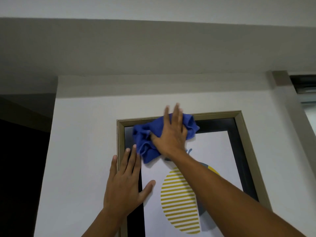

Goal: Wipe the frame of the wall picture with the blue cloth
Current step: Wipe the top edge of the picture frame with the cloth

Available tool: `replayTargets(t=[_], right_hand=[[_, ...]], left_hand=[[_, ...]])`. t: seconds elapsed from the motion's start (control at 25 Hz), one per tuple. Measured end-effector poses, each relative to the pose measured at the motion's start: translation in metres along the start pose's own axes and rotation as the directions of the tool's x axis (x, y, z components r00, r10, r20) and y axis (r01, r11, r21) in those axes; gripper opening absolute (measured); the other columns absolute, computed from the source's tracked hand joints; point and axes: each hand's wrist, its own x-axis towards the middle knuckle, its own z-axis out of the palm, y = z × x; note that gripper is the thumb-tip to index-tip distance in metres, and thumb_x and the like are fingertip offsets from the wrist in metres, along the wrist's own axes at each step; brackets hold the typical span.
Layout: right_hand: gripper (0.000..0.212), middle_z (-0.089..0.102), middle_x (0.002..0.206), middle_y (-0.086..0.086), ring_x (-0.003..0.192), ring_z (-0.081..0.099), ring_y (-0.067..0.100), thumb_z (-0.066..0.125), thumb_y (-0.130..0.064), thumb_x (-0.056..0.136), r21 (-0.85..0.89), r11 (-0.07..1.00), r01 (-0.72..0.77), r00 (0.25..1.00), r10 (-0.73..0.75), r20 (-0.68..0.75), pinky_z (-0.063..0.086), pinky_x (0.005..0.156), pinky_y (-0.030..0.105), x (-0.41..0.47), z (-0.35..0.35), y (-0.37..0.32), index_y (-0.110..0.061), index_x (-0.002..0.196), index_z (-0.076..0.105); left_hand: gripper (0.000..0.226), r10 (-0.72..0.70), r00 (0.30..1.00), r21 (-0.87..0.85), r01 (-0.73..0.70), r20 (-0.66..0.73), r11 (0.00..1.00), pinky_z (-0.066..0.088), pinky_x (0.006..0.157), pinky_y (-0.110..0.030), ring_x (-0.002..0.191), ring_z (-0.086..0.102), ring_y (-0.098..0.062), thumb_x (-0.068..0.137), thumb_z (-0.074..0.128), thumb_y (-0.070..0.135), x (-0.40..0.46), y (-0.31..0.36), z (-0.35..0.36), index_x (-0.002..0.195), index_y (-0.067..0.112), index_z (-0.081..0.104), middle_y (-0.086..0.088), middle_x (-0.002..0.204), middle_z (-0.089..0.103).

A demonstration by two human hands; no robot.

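R hand was flat, palm pressing the blue cloth onto the top-left of the wall picture; fingers splayed, so no closed grip, just pressure. Cloth was bunched, covering part of the top rail of the frame and spilling onto the dark mat below. Fingertips were blurred, so likely mid-stroke. L hand lay open, grasping nothing, flat across the left rail, bracing the pic against the wall.

To do the step well, IMO: keep the cloth on the rail, not the print. Fold it tighter so an edge gets into the inner lip and corner. Run along the rail w/ light pressure. Keep the L hand bracing or the pic could shift on its hook.
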Motion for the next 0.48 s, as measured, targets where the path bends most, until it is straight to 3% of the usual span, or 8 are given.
replayTargets(t=[0.12, 0.24, 0.36, 0.48], right_hand=[[0.107, -0.022, 0.165, 0.006, 0.153, -0.016, 0.026, 0.068, -0.036, 0.079, -0.057, 0.981, -0.183, 0.981, 0.179, -0.069, 0.019, 0.117, 0.055, 0.016, -0.033, 0.061, -0.029, 0.157, -0.005], [0.100, -0.018, 0.166, 0.010, 0.153, -0.011, 0.030, 0.066, -0.025, 0.084, -0.027, 0.913, -0.406, 0.911, 0.402, -0.096, 0.021, 0.118, 0.057, 0.026, -0.082, 0.135, -0.027, 0.158, -0.001], [0.093, -0.018, 0.166, 0.010, 0.153, -0.009, 0.030, 0.061, -0.021, 0.089, -0.031, 0.901, -0.433, 0.897, 0.428, -0.111, 0.025, 0.117, 0.060, 0.026, -0.093, 0.151, -0.025, 0.158, -0.002], [0.093, -0.015, 0.166, 0.012, 0.154, -0.008, 0.030, 0.059, -0.020, 0.090, -0.001, 0.904, -0.427, 0.898, 0.423, -0.122, 0.024, 0.118, 0.055, 0.020, -0.076, 0.118, -0.022, 0.158, -0.004]], left_hand=[[0.093, -0.013, 1.000, -0.005, 0.013, 0.005, 1.000, 0.009, 0.120, -0.054, 0.152, 0.014, -0.030, 0.090, 0.025, 0.074, -0.001, 0.001, -0.002, 0.155, 0.008, 0.018, -0.011, 0.165, 0.015], [0.093, -0.020, 0.999, -0.017, 0.021, 0.025, 1.000, 0.011, 0.119, -0.056, 0.151, 0.014, -0.031, 0.089, 0.024, 0.074, 0.000, 0.003, -0.002, 0.155, 0.008, 0.016, -0.011, 0.165, 0.013], [0.093, -0.026, 0.999, -0.017, 0.026, 0.024, 1.000, 0.010, 0.119, -0.056, 0.151, 0.014, -0.031, 0.089, 0.025, 0.074, 0.000, 0.005, -0.003, 0.155, 0.008, 0.017, -0.011, 0.165, 0.014], [0.093, -0.020, 1.000, -0.033, 0.021, 0.019, 0.999, 0.011, 0.118, -0.056, 0.151, 0.016, -0.032, 0.089, 0.023, 0.073, 0.000, 0.005, -0.004, 0.154, 0.008, 0.018, -0.012, 0.164, 0.015]])
